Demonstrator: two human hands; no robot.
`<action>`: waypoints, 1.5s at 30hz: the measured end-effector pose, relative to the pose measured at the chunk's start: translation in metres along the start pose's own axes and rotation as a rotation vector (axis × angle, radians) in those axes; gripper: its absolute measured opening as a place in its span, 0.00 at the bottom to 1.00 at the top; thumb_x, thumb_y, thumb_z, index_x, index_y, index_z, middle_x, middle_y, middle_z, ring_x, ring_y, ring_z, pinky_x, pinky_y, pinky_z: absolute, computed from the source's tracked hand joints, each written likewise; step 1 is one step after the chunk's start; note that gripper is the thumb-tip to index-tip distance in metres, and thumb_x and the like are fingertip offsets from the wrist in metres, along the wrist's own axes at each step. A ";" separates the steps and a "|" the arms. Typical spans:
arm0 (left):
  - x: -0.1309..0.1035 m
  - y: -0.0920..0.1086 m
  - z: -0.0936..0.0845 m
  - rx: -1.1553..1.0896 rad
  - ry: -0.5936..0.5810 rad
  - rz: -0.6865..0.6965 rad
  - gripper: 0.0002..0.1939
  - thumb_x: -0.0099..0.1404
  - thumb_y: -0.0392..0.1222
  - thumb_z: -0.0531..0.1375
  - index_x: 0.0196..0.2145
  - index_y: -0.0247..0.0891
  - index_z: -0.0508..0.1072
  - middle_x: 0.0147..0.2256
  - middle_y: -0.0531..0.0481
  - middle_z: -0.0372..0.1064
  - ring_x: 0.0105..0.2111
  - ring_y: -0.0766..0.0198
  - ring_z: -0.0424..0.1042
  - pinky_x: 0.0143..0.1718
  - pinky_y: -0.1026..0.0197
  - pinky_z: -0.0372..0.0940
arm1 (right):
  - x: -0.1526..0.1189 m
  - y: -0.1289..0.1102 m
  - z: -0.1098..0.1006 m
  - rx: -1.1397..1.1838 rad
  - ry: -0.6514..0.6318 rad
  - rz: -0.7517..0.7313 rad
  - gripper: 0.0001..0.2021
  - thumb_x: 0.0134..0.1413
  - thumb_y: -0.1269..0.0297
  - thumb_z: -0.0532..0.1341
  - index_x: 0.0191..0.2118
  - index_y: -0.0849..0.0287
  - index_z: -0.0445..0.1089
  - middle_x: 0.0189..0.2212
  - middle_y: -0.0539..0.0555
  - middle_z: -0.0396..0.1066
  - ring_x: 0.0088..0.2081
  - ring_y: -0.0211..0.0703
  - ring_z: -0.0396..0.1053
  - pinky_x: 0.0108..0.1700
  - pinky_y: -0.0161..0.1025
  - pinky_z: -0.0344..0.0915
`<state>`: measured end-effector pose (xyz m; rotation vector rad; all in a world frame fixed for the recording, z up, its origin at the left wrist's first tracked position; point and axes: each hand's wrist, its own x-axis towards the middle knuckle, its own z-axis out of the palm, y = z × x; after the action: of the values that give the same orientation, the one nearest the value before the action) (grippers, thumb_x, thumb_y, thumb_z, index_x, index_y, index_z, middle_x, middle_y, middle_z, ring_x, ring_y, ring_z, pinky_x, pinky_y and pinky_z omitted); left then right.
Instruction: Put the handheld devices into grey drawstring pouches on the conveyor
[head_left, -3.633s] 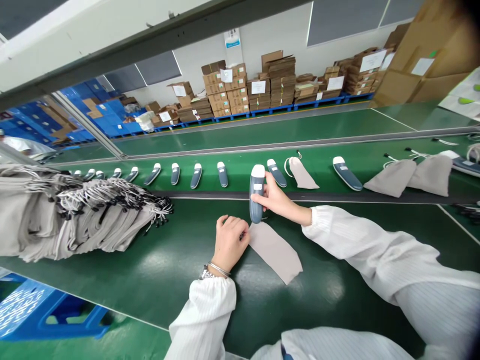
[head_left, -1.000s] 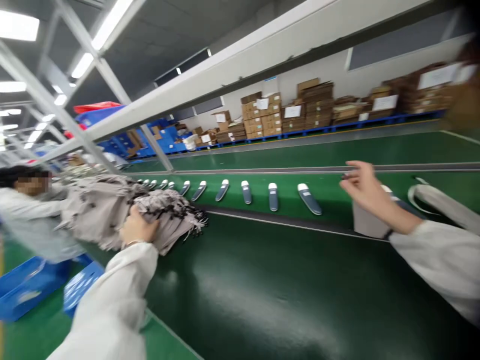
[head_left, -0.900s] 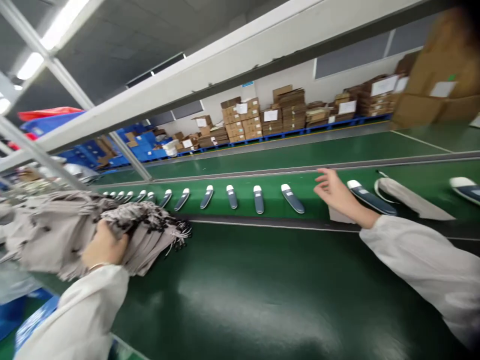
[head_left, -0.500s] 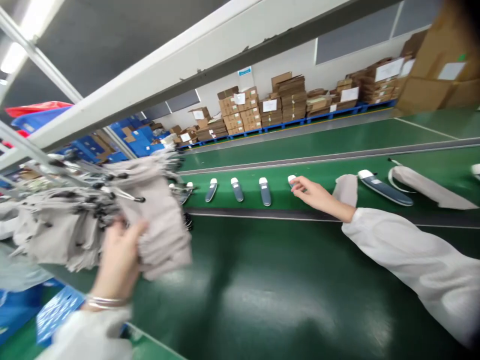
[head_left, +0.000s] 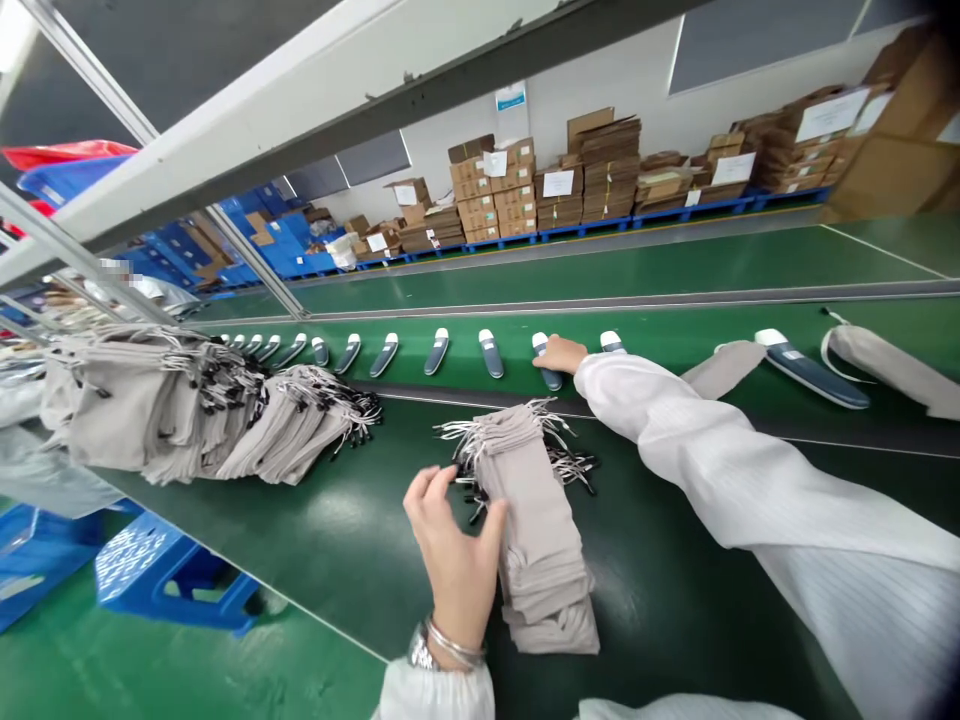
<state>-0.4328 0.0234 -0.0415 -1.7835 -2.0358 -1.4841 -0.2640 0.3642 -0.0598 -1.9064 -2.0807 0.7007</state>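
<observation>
A stack of grey drawstring pouches [head_left: 532, 530], with white cords and black cord stoppers, lies on the green worktop. Beside its left edge is my left hand [head_left: 456, 565], thumb and fingers apart, holding nothing. Over on the green belt, my right hand [head_left: 562, 354] has its fingers closed around the upper part of a dark blue elongated device [head_left: 553, 380] with a white end. Its exact kind does not show. Another such device [head_left: 611, 341] is partly hidden by my right sleeve. A similar device [head_left: 490, 355] lies to the left of my right hand.
A large pile of grey pouches [head_left: 165, 410] covers the worktop's left part. More devices run in a row along the belt [head_left: 675, 325]. Farther right lie a device [head_left: 810, 370] and a filled-looking pouch [head_left: 892, 365]. A white beam [head_left: 300, 110] crosses above; a blue stool [head_left: 165, 570] stands below left.
My left hand has brought the stack of pouches rightward from the pile, and the stack now lies released in front of me. My right hand has moved left along the belt onto a device.
</observation>
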 end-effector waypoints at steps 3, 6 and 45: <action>0.044 0.002 -0.003 0.154 -0.122 0.412 0.20 0.62 0.32 0.64 0.52 0.42 0.69 0.58 0.38 0.60 0.63 0.42 0.59 0.61 0.37 0.61 | -0.007 0.000 -0.002 0.031 0.012 -0.018 0.21 0.44 0.60 0.68 0.44 0.61 0.64 0.42 0.66 0.74 0.45 0.63 0.73 0.43 0.47 0.64; 0.084 0.002 0.004 0.176 -0.446 0.589 0.29 0.61 0.26 0.60 0.58 0.41 0.64 0.60 0.38 0.62 0.64 0.45 0.60 0.62 0.40 0.63 | -0.024 0.004 -0.006 0.127 0.055 -0.084 0.20 0.48 0.59 0.66 0.45 0.60 0.61 0.42 0.64 0.73 0.43 0.57 0.72 0.41 0.45 0.65; 0.134 -0.010 0.022 0.249 -0.426 0.750 0.09 0.71 0.33 0.54 0.35 0.41 0.71 0.36 0.50 0.77 0.44 0.57 0.71 0.51 0.49 0.56 | -0.166 -0.026 -0.049 1.154 0.257 -0.512 0.29 0.56 0.55 0.63 0.59 0.45 0.50 0.37 0.51 0.63 0.31 0.44 0.67 0.22 0.38 0.64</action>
<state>-0.4737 0.1382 0.0201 -2.4807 -1.3000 -0.6525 -0.2426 0.2099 0.0196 -0.7397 -1.3551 1.0912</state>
